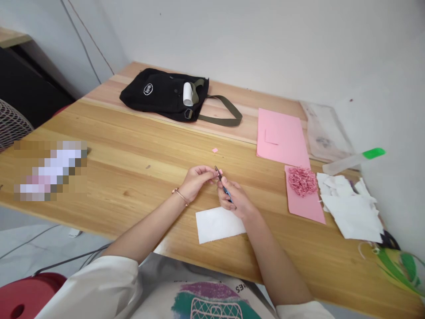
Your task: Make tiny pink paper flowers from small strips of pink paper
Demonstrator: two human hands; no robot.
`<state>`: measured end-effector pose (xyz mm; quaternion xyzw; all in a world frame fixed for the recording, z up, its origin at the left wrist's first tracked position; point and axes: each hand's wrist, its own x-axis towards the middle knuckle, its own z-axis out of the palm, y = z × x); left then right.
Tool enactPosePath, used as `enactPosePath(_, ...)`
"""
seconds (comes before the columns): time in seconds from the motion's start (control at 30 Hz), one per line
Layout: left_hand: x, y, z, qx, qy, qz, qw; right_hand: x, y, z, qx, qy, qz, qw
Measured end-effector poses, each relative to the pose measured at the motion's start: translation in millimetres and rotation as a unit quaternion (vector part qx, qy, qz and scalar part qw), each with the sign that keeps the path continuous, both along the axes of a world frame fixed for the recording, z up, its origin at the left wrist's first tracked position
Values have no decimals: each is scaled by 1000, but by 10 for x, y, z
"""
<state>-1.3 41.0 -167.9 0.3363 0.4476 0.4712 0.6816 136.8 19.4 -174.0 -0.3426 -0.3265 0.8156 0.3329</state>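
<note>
Close together over the middle of the wooden table, my two hands work at a tiny pink paper piece (220, 171). My left hand (198, 180) is closed, thumb and fingertips pinching at that piece; part of it is hidden. Wrapped in my right hand (235, 197) is a blue-handled tool (226, 189) with two dark, slender, pointed tips, slightly apart beside the left fingertips. Whether it is pliers or snips, I cannot tell. Another small pink paper square (215, 150) lies just beyond. A white paper sheet (217, 226) rests below my hands, partly behind the right one.
At the back lies a black bag (159, 95) with a white roll (187, 94) on it. To the right are pink sheets (282, 133), a heap of pink curled bits (302, 180), white scraps (355, 215), a green-ended translucent strip (352, 161) and green tape (395, 266).
</note>
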Motion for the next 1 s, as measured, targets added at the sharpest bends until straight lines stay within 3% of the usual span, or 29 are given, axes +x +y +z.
enactPosePath(1.0,-14,1,4,-13,-33,-1,999,2,0,7,8,8,-5,1000)
